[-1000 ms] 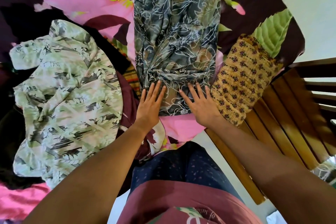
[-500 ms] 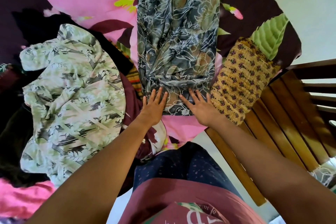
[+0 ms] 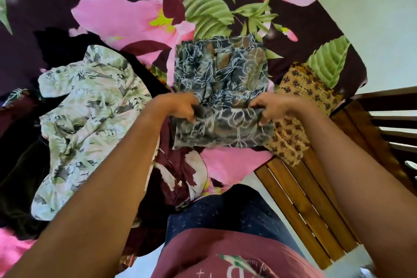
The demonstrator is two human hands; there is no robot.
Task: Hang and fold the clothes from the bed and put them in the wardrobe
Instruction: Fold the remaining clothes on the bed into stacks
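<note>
2 hands (image 3: 180, 106) (image 3: 274, 107) pinching grey leaf-print garment (image 3: 222, 79), floral bedsheet (image 3: 126, 16)

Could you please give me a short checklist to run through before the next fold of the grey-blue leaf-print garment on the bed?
1. Left hand grips the left edge of the grey-blue leaf-print garment: ok.
2. Right hand grips the right edge: ok.
3. Both hands level, so the fold line runs straight: ok.
4. Near flap free of the yellow flowered garment: not ok, its right corner lies over it.
5. Garment flat and smooth: not ok, creases show in the far half.
6. Pale green leaf-print shirt clear of the fold: ok, it lies apart to the left.
</note>
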